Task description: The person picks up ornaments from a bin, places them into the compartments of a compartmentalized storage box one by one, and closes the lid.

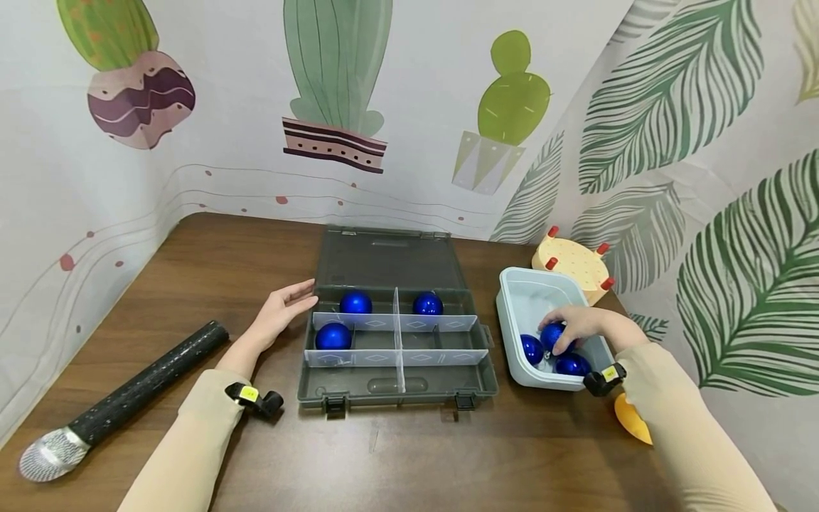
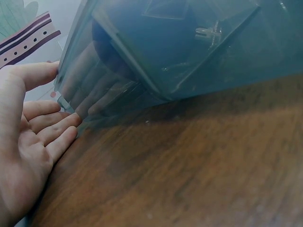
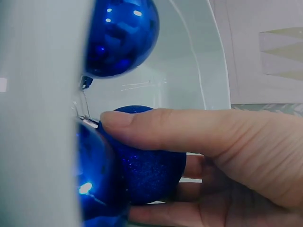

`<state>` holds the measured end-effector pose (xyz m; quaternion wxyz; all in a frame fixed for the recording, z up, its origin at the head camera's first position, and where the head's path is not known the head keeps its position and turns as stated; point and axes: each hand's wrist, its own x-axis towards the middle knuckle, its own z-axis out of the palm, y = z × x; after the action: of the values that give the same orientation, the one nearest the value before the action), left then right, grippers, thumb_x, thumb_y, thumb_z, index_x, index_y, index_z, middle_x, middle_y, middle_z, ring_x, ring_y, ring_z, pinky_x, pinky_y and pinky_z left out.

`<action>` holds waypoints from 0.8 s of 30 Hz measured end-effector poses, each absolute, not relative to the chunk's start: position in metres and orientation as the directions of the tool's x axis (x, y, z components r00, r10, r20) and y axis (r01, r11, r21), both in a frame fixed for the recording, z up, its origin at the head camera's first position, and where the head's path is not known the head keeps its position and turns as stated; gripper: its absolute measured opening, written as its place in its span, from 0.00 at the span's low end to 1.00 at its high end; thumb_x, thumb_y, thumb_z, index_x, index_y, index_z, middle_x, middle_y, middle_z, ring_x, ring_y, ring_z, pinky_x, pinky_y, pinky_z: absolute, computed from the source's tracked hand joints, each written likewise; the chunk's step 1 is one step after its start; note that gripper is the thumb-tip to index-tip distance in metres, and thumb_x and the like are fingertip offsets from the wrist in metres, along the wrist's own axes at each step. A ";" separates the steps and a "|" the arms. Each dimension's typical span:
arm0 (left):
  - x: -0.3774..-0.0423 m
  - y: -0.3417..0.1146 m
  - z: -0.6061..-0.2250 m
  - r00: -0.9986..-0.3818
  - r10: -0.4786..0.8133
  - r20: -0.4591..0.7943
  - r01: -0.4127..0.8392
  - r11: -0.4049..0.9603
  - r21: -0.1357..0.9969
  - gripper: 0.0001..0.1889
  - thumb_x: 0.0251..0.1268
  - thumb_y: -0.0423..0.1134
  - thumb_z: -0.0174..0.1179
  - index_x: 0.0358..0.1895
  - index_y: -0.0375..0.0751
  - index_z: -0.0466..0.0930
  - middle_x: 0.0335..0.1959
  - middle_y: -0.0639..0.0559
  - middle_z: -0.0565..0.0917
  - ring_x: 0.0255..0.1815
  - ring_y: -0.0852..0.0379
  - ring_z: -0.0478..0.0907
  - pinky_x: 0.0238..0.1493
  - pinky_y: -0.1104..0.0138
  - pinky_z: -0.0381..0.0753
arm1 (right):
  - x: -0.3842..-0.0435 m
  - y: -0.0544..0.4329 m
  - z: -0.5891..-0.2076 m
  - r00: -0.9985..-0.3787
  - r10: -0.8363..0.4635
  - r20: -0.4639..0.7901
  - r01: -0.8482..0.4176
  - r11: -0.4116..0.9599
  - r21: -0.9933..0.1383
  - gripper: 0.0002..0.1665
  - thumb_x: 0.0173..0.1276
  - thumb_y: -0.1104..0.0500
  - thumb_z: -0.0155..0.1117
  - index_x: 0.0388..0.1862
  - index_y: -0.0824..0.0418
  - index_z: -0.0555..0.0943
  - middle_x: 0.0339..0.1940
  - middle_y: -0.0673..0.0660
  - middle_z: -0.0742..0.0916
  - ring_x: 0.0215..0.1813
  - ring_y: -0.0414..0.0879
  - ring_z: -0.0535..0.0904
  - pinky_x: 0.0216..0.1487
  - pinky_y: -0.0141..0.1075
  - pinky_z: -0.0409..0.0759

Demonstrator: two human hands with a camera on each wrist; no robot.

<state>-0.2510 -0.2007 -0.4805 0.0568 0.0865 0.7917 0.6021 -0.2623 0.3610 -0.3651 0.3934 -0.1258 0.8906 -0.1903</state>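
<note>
My right hand (image 1: 579, 325) reaches into a pale blue plastic tub (image 1: 512, 313). Thumb and fingers pinch a glittery blue Christmas ball (image 3: 154, 175). Two shiny blue balls (image 3: 123, 38) lie beside it in the tub. My left hand (image 1: 281, 309) rests with extended fingers against the left side of a grey see-through compartment box (image 1: 390, 400), its lid laid back. In the box, two blue balls (image 1: 355, 303) sit in the back row, left and right. Another blue ball (image 1: 333, 336) is in the middle row's left compartment.
A black microphone (image 1: 147, 384) with a silver head lies at the left of the wooden table (image 1: 358, 462). Behind the tub is a cream-coloured round object with red pegs (image 1: 572, 259). Something orange (image 1: 632, 419) shows partly under my right forearm. A patterned cloth (image 1: 243, 92) hangs behind.
</note>
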 end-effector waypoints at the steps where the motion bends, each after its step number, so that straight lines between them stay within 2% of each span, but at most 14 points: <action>1: -0.251 -0.201 -0.481 -0.979 0.204 0.014 0.068 0.258 0.964 0.31 0.73 0.41 0.55 0.74 0.32 0.59 0.73 0.34 0.64 0.73 0.39 0.64 0.71 0.49 0.61 | -0.263 0.361 -0.365 -0.660 -0.374 -0.652 -0.074 0.896 -0.439 0.36 0.59 0.61 0.71 0.64 0.74 0.69 0.58 0.74 0.72 0.55 0.60 0.73 0.46 0.48 0.85; 6: -0.252 -0.201 -0.480 -0.979 0.202 0.017 0.069 0.254 0.965 0.31 0.73 0.41 0.55 0.74 0.32 0.59 0.73 0.34 0.64 0.73 0.39 0.64 0.71 0.49 0.61 | -0.262 0.362 -0.361 -0.681 -0.395 -0.616 -0.106 0.886 -0.451 0.37 0.60 0.60 0.71 0.64 0.74 0.69 0.59 0.75 0.72 0.55 0.60 0.73 0.47 0.48 0.84; 10: -0.252 -0.201 -0.480 -0.979 0.203 0.015 0.068 0.253 0.965 0.31 0.73 0.41 0.55 0.74 0.32 0.59 0.73 0.34 0.64 0.73 0.39 0.64 0.71 0.49 0.61 | -0.261 0.362 -0.358 -0.729 -0.414 -0.545 -0.181 0.884 -0.430 0.37 0.58 0.58 0.73 0.63 0.73 0.71 0.58 0.73 0.75 0.54 0.60 0.74 0.51 0.49 0.81; 15: -0.251 -0.200 -0.480 -0.979 0.204 0.016 0.067 0.250 0.966 0.32 0.73 0.41 0.55 0.74 0.32 0.59 0.73 0.34 0.64 0.73 0.39 0.64 0.71 0.50 0.62 | -0.257 0.365 -0.358 -0.811 -0.415 -0.412 -0.265 0.888 -0.375 0.37 0.58 0.55 0.73 0.63 0.70 0.74 0.60 0.74 0.77 0.55 0.63 0.74 0.57 0.57 0.76; 20: -0.251 -0.199 -0.481 -0.977 0.214 0.011 0.068 0.259 0.963 0.32 0.73 0.42 0.55 0.74 0.33 0.58 0.73 0.34 0.64 0.73 0.39 0.64 0.70 0.50 0.63 | -0.253 0.367 -0.358 -0.883 -0.397 -0.250 -0.309 0.893 -0.328 0.38 0.57 0.52 0.74 0.63 0.68 0.75 0.59 0.73 0.79 0.53 0.61 0.77 0.54 0.56 0.78; 24: -0.251 -0.201 -0.480 -0.978 0.206 0.011 0.065 0.258 0.964 0.32 0.73 0.42 0.55 0.74 0.33 0.58 0.73 0.34 0.64 0.73 0.40 0.64 0.71 0.51 0.62 | -0.252 0.362 -0.356 -0.914 -0.390 -0.112 -0.335 0.881 -0.335 0.37 0.58 0.55 0.75 0.63 0.69 0.74 0.59 0.73 0.79 0.54 0.63 0.77 0.55 0.59 0.76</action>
<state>-0.2511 -0.2006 -0.4801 0.0586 0.0856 0.7908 0.6032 -0.2522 0.3621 -0.3564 0.0882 -0.1877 0.9657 -0.1561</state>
